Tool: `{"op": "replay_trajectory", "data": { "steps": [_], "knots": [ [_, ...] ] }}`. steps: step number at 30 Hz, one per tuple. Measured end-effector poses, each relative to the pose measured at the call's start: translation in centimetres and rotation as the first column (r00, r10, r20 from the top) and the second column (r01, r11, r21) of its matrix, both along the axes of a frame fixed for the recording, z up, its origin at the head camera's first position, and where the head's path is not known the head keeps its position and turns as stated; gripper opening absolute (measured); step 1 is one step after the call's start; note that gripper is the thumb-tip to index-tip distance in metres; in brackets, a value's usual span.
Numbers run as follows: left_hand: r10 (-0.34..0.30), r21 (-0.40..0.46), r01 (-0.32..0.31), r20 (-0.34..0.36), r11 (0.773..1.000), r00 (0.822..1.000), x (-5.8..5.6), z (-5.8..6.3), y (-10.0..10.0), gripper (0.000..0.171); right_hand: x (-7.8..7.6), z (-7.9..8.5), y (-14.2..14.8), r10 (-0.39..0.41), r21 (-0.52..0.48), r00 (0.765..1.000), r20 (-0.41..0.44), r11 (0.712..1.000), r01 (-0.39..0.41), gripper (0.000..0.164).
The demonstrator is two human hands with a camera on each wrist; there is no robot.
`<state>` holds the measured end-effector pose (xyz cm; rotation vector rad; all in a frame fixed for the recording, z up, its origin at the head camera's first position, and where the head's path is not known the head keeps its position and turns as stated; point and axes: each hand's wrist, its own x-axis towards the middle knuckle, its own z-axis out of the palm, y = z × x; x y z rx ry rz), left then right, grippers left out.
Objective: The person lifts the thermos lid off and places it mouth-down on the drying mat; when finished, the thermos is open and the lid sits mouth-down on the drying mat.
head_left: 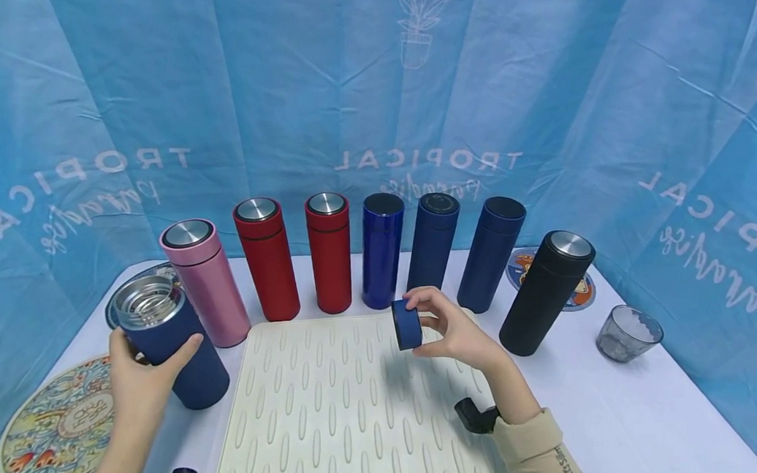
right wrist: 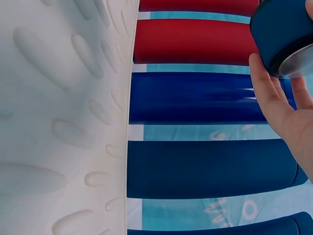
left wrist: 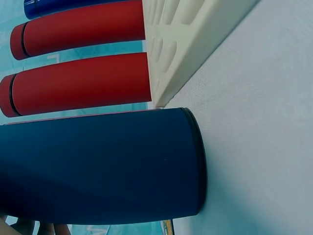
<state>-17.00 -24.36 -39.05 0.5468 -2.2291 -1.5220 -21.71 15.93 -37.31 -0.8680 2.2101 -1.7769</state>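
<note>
On the left, my left hand (head_left: 140,385) grips a wide navy thermos (head_left: 192,359) by its upper side, thumb and fingers spread around it. That thermos has no lid on, and its silver mouth shows; in the left wrist view its body (left wrist: 107,166) stands on the white cloth. Above the cream mat, my right hand (head_left: 454,334) pinches a short navy thermos lid (head_left: 408,326), turned on its side. The right wrist view shows a silvery end on this lid (right wrist: 283,29). A pink thermos (head_left: 214,292) stands right beside the navy one.
Behind the ridged cream mat (head_left: 339,430) stand two red thermoses (head_left: 274,273), a shiny blue one (head_left: 381,258) and two navy ones (head_left: 488,258). A black thermos (head_left: 544,298) and a glass cup (head_left: 628,332) are at right. A patterned round placemat (head_left: 56,435) lies at left.
</note>
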Motion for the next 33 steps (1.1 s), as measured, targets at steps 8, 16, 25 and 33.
{"op": "replay_trajectory", "data": {
  "steps": [8, 16, 25, 33],
  "knots": [
    [-0.040, -0.001, 0.040, 0.004, 0.999, 0.999, 0.3, 0.9, 0.4, 0.091, -0.1, 0.2, -0.1, 0.010, -0.005, 1.000, -0.007, 1.000, -0.010, 0.059],
    [-0.035, -0.025, 0.036, 0.019, 0.999, 0.999, 0.4, 0.7, 0.2, 0.093, -0.6, 0.7, -1.6, -0.004, 0.057, 0.999, -0.039, 0.998, 0.007, 0.060],
    [-0.043, -0.040, 0.045, 0.029, 0.998, 0.999, 0.4, 0.4, 0.2, 0.094, -0.7, 0.5, -5.0, -0.130, 0.162, 0.987, -0.099, 0.976, 0.144, 0.058],
    [-0.041, -0.049, 0.043, 0.029, 0.998, 0.999, 0.5, 0.5, 0.1, 0.094, -0.8, 0.1, -8.6, -0.190, 0.245, 0.975, -0.118, 0.946, 0.214, 0.060]
  ]
}}
